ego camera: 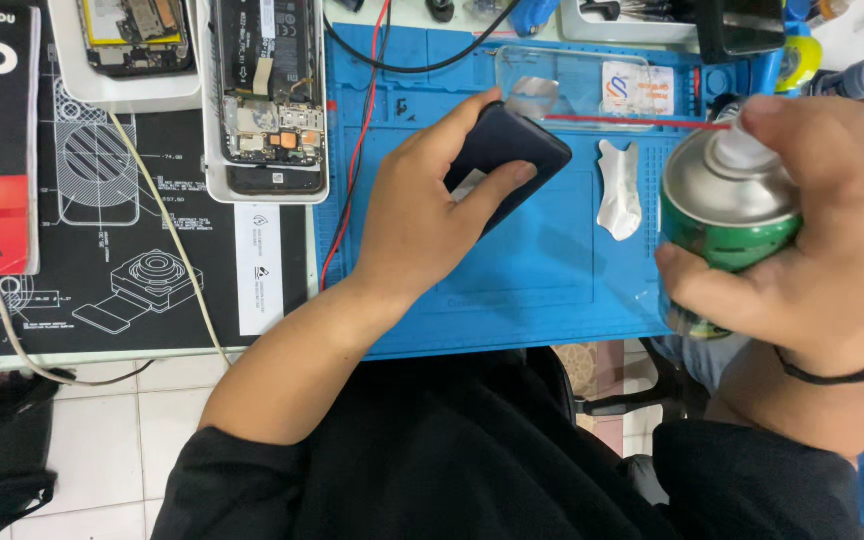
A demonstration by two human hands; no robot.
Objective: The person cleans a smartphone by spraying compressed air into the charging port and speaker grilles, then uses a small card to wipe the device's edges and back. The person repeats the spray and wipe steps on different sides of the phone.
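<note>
A dark phone (508, 152) at 12 o'clock on the blue mat (542, 270) is gripped by the curled left hand (422, 215). One green spray can (727, 210) at 3 o'clock is clasped by the right hand (812, 250), forefinger on the nozzle, its red straw (632, 121) aimed at 9 o'clock. Two opened phones (272, 95) lie at 11 o'clock. Bare mat is left toward 6 o'clock.

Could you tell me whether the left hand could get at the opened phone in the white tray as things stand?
Probably not at once: the left hand grips a dark phone; the opened phone lies close, unblocked.
</note>
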